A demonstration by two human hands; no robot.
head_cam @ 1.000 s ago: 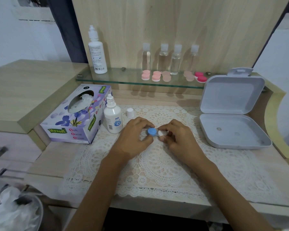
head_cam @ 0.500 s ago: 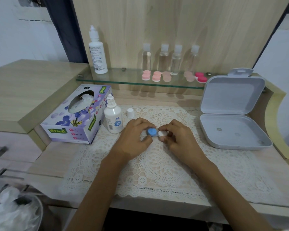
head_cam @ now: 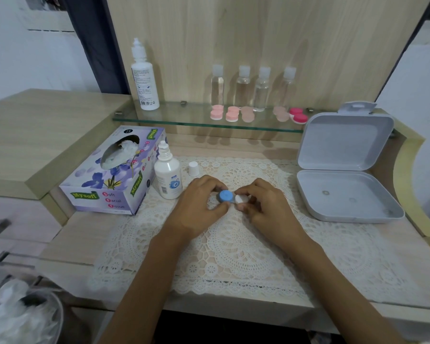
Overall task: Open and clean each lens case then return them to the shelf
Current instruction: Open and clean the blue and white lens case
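Both my hands meet over the lace mat (head_cam: 233, 249) on a small lens case. My left hand (head_cam: 199, 207) pinches its blue cap (head_cam: 225, 196) between thumb and fingers. My right hand (head_cam: 266, 209) grips the white cap (head_cam: 241, 199) on the other side. The case body between the caps is mostly hidden by my fingers. On the glass shelf (head_cam: 184, 120) behind lie several pink lens cases (head_cam: 232, 114) and a darker pink one (head_cam: 299, 115).
A tissue box (head_cam: 112, 175) stands at the left, with an uncapped solution bottle (head_cam: 168, 177) and its loose white cap (head_cam: 193, 168) beside it. An open grey plastic box (head_cam: 343, 170) sits at the right. The shelf holds a tall white bottle (head_cam: 144, 80) and several clear bottles (head_cam: 261, 88). A bin (head_cam: 23, 316) is lower left.
Both hands stay on the lens case in the same spot; only the fingers shift slightly around the caps.
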